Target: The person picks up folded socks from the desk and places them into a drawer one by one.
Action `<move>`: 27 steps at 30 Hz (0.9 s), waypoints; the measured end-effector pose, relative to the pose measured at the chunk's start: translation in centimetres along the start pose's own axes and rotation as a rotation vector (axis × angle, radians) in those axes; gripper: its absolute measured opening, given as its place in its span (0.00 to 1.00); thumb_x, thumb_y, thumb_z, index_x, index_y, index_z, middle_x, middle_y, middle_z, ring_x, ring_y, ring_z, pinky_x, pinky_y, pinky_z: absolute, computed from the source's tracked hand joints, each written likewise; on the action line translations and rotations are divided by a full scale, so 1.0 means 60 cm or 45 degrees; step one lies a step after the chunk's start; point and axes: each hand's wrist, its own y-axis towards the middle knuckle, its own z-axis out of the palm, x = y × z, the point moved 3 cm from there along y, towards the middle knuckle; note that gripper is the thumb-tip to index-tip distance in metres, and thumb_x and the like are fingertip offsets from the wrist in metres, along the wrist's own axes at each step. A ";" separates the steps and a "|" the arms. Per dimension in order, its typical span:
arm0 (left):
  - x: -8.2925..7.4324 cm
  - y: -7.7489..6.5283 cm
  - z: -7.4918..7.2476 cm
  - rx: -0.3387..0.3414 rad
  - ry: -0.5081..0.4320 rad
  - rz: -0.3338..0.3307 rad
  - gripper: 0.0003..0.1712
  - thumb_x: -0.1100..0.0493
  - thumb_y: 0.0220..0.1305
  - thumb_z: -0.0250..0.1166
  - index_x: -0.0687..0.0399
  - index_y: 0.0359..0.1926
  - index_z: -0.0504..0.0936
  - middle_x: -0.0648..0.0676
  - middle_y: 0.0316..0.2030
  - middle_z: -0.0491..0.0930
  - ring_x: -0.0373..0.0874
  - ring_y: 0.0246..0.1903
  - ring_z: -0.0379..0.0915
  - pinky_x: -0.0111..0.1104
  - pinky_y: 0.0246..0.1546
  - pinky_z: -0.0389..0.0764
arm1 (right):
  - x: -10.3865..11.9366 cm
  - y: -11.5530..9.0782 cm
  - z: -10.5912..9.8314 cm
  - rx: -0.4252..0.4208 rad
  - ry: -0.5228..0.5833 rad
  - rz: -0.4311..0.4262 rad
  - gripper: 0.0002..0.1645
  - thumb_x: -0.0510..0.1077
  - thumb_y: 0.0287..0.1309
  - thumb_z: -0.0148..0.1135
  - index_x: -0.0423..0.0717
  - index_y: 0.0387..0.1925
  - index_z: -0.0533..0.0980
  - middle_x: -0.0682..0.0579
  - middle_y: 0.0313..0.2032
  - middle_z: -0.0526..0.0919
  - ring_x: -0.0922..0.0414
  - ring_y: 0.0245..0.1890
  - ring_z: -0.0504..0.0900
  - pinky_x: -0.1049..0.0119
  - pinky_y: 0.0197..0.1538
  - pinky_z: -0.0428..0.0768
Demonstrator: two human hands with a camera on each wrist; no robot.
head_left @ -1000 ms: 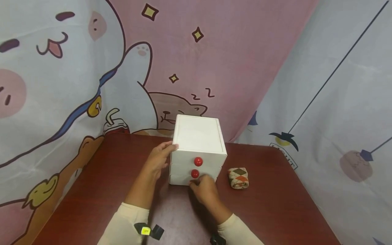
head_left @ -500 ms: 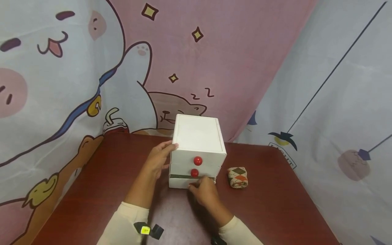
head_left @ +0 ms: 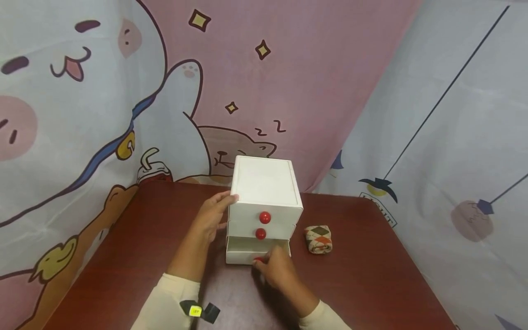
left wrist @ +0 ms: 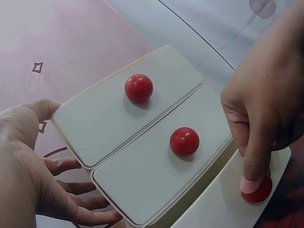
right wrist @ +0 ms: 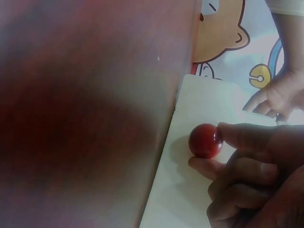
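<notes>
A small white drawer cabinet (head_left: pixel 266 181) with round red knobs stands mid-table. Its lowest drawer (head_left: pixel 238 258) is pulled partway out, and the part of its inside that shows is bare. My right hand (head_left: pixel 280 269) pinches that drawer's red knob (right wrist: pixel 205 141) between thumb and index finger, the other fingers folded in. At the cabinet's left side, my left hand (head_left: pixel 211 217) steadies it, thumb at the upper front edge and outstretched fingers along the side wall. The upper knob (left wrist: pixel 138 88) and middle knob (left wrist: pixel 184 141) are untouched; both their drawers are closed.
Right of the cabinet lies a rolled bundle of argyle-patterned cloth (head_left: pixel 318 239), like folded socks. The dark red-brown table (head_left: pixel 363 275) backs onto curtains with cartoon prints (head_left: pixel 321 68).
The bottom drawer has slid out toward me, from closed to partly open, with my right hand drawing its knob. My left hand has stayed at the cabinet's side.
</notes>
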 end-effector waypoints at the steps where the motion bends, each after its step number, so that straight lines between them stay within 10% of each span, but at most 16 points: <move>1: 0.000 0.000 0.000 0.001 -0.002 0.000 0.37 0.45 0.75 0.67 0.53 0.78 0.72 0.61 0.80 0.67 0.61 0.80 0.60 0.68 0.73 0.69 | 0.000 -0.003 0.000 -0.001 0.001 -0.007 0.19 0.44 0.62 0.78 0.43 0.17 0.86 0.57 0.08 0.76 0.64 0.13 0.73 0.66 0.22 0.72; 27: 0.002 -0.002 0.000 -0.004 0.003 0.023 0.35 0.46 0.76 0.66 0.56 0.76 0.73 0.62 0.80 0.67 0.62 0.82 0.59 0.72 0.75 0.65 | 0.003 -0.068 -0.002 0.003 -0.146 -0.067 0.12 0.51 0.60 0.80 0.58 0.22 0.90 0.62 0.21 0.88 0.67 0.25 0.75 0.66 0.30 0.74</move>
